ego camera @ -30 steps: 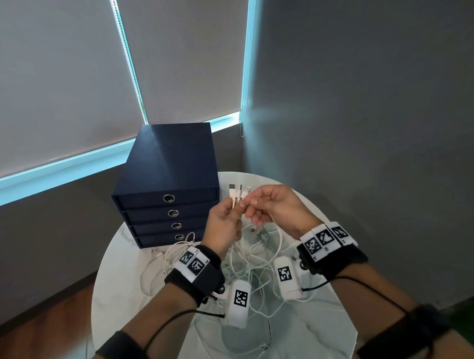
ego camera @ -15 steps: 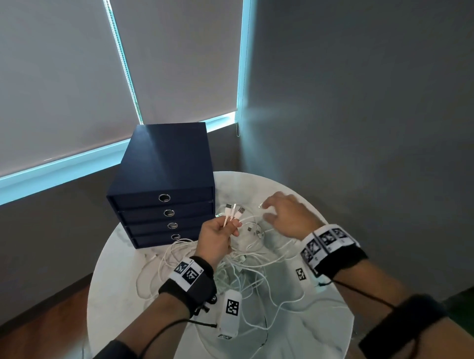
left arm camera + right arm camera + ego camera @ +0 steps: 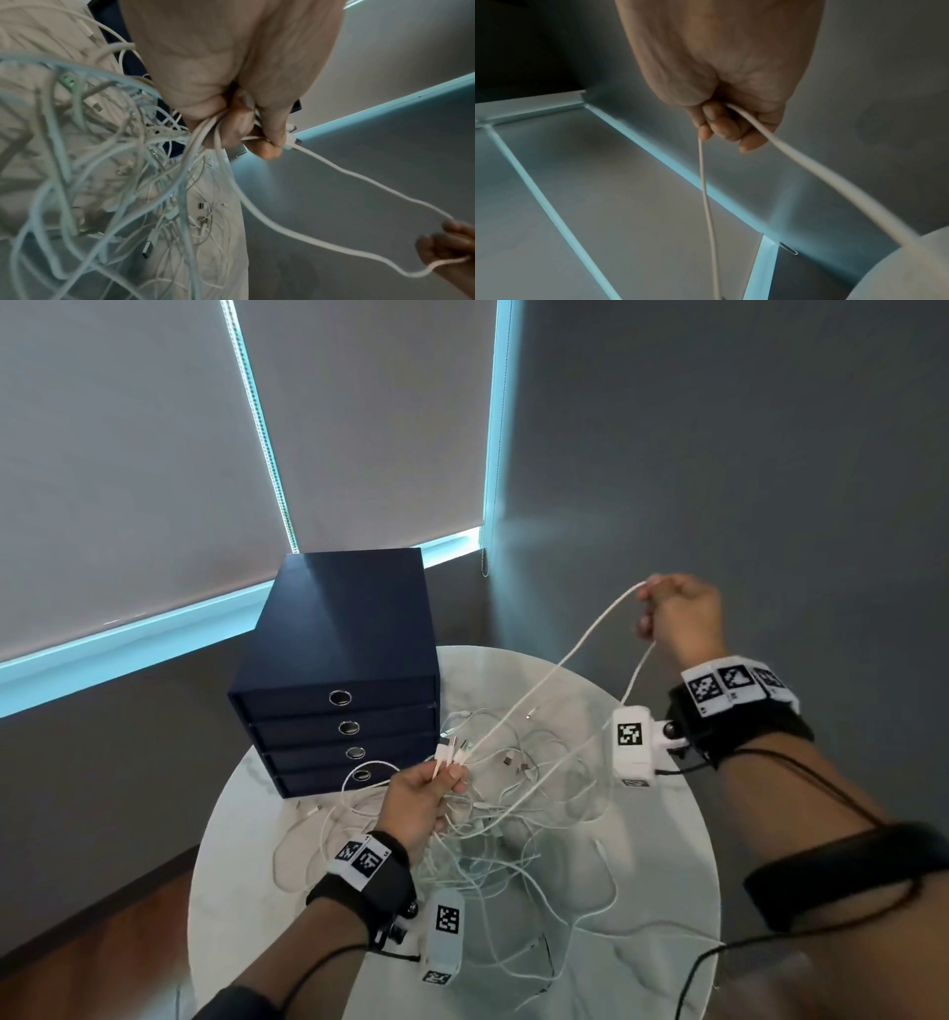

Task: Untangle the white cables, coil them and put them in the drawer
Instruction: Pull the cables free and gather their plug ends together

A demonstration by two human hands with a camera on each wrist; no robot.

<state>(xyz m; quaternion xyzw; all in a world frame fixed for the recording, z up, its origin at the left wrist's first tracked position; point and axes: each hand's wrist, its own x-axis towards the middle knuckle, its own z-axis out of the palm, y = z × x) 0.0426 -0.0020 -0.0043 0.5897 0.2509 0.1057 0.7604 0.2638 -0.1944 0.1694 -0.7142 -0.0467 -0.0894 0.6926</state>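
A tangle of white cables (image 3: 518, 819) lies on the round white table (image 3: 667, 865). My left hand (image 3: 426, 793) grips several cable ends (image 3: 452, 755) just above the pile, their plugs sticking up; the left wrist view shows the left hand (image 3: 244, 121) with its fingers curled round those cables (image 3: 205, 138). My right hand (image 3: 678, 613) is raised high at the right and pinches one white cable (image 3: 565, 660), which runs taut down to the left hand. In the right wrist view the right hand (image 3: 721, 125) holds that cable (image 3: 808, 162) as a loop. A navy drawer box (image 3: 339, 670) stands behind, all drawers shut.
The drawer box has several drawers with metal ring pulls (image 3: 340, 697) and stands at the table's back left. A grey wall (image 3: 744, 454) rises on the right, window blinds (image 3: 128, 454) at the back. Wooden floor (image 3: 102, 942) shows on the left of the table.
My right hand left the plugs, dipped to the pile, then rose up and right, drawing one white cable out taut. My left hand stayed low, still holding the plug ends.
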